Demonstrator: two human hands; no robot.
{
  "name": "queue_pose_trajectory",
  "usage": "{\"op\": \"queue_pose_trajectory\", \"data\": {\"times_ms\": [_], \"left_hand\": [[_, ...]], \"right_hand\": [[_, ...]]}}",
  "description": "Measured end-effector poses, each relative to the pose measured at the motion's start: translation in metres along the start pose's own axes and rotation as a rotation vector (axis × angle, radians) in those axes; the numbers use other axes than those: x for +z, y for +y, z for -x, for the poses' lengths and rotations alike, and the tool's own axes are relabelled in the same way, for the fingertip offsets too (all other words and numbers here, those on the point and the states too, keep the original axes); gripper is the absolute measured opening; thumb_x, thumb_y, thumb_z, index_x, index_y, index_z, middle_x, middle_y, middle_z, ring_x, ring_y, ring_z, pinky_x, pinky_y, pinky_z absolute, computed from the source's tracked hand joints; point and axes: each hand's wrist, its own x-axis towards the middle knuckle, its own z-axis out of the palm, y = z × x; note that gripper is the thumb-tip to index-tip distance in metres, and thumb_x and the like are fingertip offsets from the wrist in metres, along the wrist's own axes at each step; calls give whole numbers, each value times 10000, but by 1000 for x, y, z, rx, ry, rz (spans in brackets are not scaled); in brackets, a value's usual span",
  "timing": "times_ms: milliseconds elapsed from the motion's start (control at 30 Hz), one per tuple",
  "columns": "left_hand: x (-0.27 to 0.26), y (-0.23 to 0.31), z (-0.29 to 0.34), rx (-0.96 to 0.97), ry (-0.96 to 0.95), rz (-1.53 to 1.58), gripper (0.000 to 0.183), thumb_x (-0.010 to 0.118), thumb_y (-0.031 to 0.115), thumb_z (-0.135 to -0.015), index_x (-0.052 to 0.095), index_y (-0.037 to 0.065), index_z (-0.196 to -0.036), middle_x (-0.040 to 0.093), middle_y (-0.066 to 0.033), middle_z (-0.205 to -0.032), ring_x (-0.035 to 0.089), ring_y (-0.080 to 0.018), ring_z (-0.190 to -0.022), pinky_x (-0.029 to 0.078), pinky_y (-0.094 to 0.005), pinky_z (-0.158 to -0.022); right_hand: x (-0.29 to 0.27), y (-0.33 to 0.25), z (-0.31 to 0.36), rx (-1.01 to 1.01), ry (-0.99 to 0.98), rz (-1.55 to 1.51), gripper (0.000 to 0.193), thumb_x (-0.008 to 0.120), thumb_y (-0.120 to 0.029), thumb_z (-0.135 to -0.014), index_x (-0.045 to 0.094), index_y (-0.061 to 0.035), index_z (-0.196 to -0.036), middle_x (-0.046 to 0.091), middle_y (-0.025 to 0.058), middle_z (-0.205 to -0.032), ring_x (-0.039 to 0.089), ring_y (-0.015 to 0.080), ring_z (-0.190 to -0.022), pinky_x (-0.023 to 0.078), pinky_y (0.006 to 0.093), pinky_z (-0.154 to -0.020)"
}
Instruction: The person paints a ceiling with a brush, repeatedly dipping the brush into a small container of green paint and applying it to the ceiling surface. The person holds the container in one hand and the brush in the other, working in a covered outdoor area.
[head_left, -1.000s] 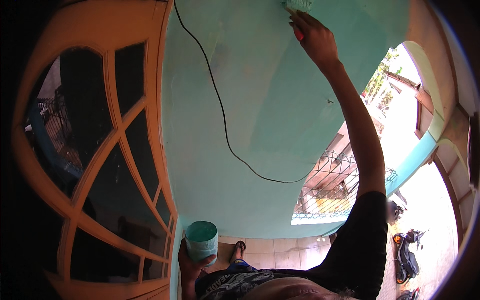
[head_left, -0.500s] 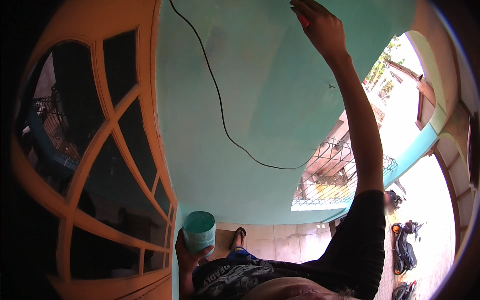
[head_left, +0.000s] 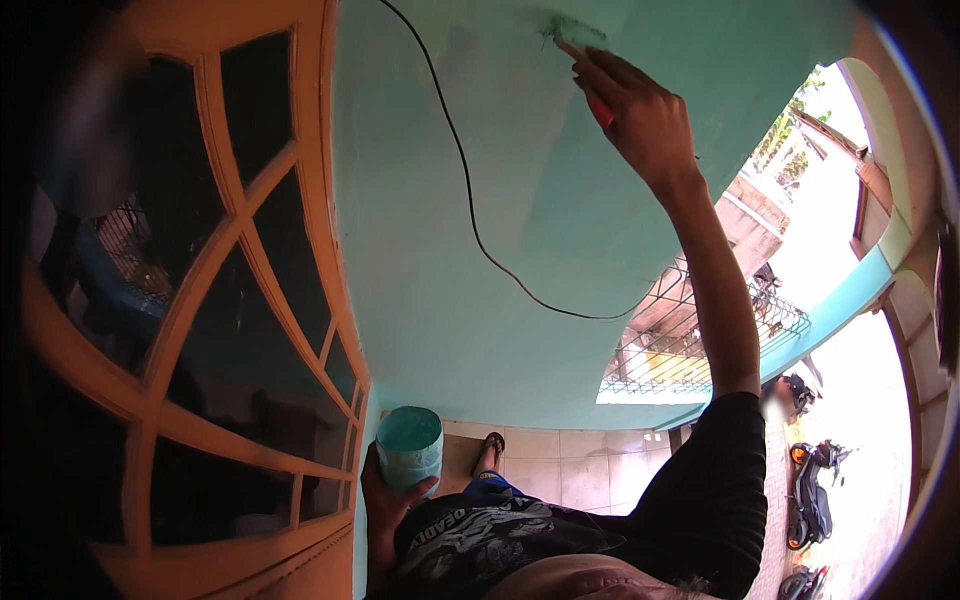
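High against the turquoise wall point(head_left: 560, 220), my right hand point(head_left: 645, 125) is closed around a paintbrush whose red handle shows between the fingers. The dark, paint-wetted bristles of the paintbrush point(head_left: 580, 30) lie at the wall's surface near the top of the view. A darker patch of turquoise spreads below and beside them. Low on the left, my left hand point(head_left: 388, 500) grips a turquoise cylindrical paint container point(head_left: 410, 462) from below and the side. Its open top faces up, and its inner wall is coated with paint.
A thin black cable point(head_left: 465, 180) hangs in a curve across the wall. Left stands an orange wooden door frame point(head_left: 235, 225) with dark glass panes. At right are a metal grille point(head_left: 660, 345) and parked motorcycles point(head_left: 810, 490). Pale floor tiles point(head_left: 560, 465) lie below.
My right hand has come slightly lower in the picture, bringing the brush's bristles into view against the wall. The left hand still grips the container. The whole view has shifted a little.
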Motion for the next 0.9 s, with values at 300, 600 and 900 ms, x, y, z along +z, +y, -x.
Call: {"op": "queue_pose_trajectory", "data": {"times_ms": [300,600,900], "left_hand": [[2,5,1,-28,-5,0,822,943,335,-618,559,24,-1275,682,-148,-1150,685,-288,-1048,554,-439,-902],[-10,-8,9,-18,33,-28,850,948,361,-619,546,27,-1290,668,-144,-1180,673,-287,-1082,541,-439,-925],[-5,5,7,-44,-5,7,858,955,323,-621,536,23,-1307,661,-137,-1196,666,-272,-1093,535,-428,-929]], "right_hand": [[60,-15,44,-28,-4,233,229,699,-129,-895,663,-175,-1116,656,49,-1332,671,216,-1179,639,298,-710],[27,-72,92,43,-317,-283,236,667,-163,-923,653,-153,-1158,720,79,-1099,720,247,-960,609,331,-670],[19,43,-45,136,-562,-767,103,654,-122,-966,674,-21,-953,746,124,-1054,729,268,-937,592,399,-777]]}}
